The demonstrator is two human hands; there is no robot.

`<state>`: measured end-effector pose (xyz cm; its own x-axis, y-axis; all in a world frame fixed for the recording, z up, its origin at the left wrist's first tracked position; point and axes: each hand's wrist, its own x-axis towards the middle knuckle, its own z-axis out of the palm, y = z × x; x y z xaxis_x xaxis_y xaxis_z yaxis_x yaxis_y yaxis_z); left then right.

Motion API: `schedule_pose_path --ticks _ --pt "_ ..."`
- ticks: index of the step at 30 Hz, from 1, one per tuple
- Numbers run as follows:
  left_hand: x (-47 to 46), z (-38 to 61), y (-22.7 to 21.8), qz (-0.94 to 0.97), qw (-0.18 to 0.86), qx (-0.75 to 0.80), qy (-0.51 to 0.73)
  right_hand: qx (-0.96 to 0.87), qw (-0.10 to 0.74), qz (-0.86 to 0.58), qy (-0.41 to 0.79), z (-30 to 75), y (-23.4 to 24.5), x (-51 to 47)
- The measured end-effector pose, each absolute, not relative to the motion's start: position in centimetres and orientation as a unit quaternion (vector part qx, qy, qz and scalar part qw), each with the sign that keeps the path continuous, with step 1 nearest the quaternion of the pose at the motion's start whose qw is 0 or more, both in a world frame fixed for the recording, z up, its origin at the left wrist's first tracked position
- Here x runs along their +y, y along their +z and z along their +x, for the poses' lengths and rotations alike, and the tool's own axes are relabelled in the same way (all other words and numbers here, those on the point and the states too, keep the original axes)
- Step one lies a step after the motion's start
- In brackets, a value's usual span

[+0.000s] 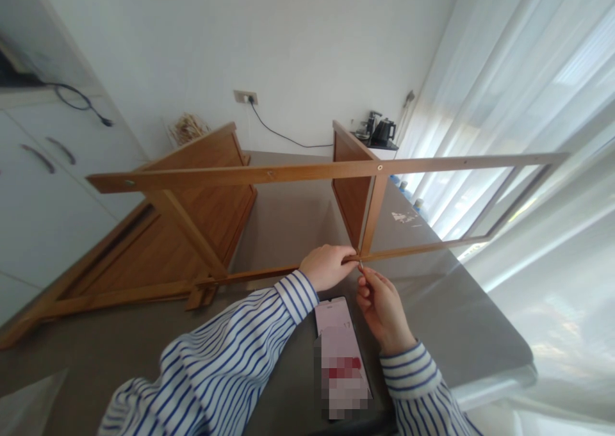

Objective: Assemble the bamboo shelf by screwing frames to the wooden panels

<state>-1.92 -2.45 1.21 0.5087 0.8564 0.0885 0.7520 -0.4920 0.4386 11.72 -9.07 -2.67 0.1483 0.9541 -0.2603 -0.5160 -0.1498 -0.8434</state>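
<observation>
Our left hand (329, 266) clasps wooden frame (288, 172) at lower rail; our right hand (382, 305) pinches small metal piece (360, 267) at joint.

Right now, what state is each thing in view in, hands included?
Left hand: closed around the wooden frame's lower rail, at a joint.
Right hand: pinching a thin metal piece at that joint.
Wooden frame: standing on edge, steadied by hand.
Phone: lying flat, screen lit.
Wall socket: plug in.
Curtains: drawn.
Cabinet doors: shut.
</observation>
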Motion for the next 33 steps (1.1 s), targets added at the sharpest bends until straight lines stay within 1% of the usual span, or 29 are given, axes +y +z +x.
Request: schedule_pose_path --ticks 8,13,16,19,21,25,27,30,33 --pt "-2.4 -2.0 1.2 0.847 0.174 0.48 0.145 -0.28 0.612 -0.489 0.556 11.7 -2.7 -9.1" --pt "-2.4 -2.0 1.0 0.852 0.168 0.473 0.15 -0.373 0.581 -0.543 0.478 11.9 -2.4 -9.4" --pt "-2.4 -2.0 1.0 0.852 0.167 0.474 0.146 -0.44 0.549 -0.584 0.405 12.1 -2.4 -9.6" --pt "-2.4 -2.0 1.0 0.852 0.168 0.475 0.142 -0.522 0.502 -0.617 0.309 12.4 -2.5 -10.1" --pt "-2.4 -2.0 1.0 0.852 0.169 0.474 0.143 -0.585 0.454 -0.634 0.222 12.6 -2.5 -10.5" --pt "-2.4 -2.0 1.0 0.854 0.167 0.471 0.146 -0.695 0.325 -0.641 0.006 13.1 -2.3 -11.4" --pt "-2.5 -2.0 1.1 0.853 0.168 0.473 0.144 -0.721 0.258 -0.638 -0.077 13.1 -2.1 -11.7" --pt "-2.6 -1.9 1.4 0.849 0.174 0.477 0.142 -0.734 0.192 -0.637 -0.136 13.0 -1.8 -11.7" --pt "-2.6 -1.9 1.6 0.853 0.177 0.469 0.146 -0.736 0.181 -0.638 -0.135 12.7 -1.7 -11.4"
